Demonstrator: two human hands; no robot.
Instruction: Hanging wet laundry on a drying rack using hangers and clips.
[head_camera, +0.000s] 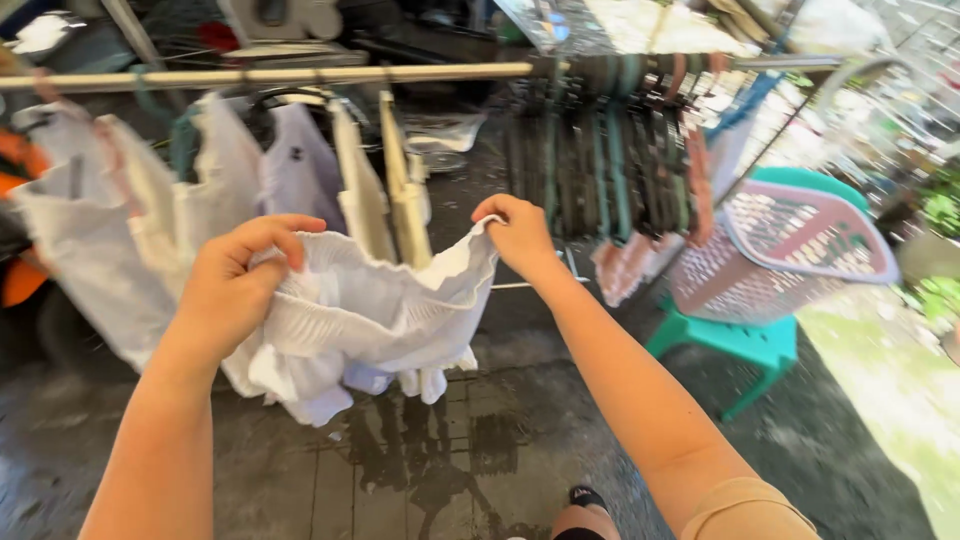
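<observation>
Drying rail (300, 75): long horizontal pole; several pale garments (110, 220) already hung along its left stretch, a dense row of empty hangers (610, 170) at the right.
Laundry basket (790, 245): pink, tilted on a green stool (745, 345); contents cannot be told.
White ruffled garment (370, 310): stretched between both hands below the rail, not yet hung.
Left hand (235, 280): fingers closed, bunching the garment's left edge.
Right hand (515, 235): pinching the right corner.
Progress: judged partway.
</observation>
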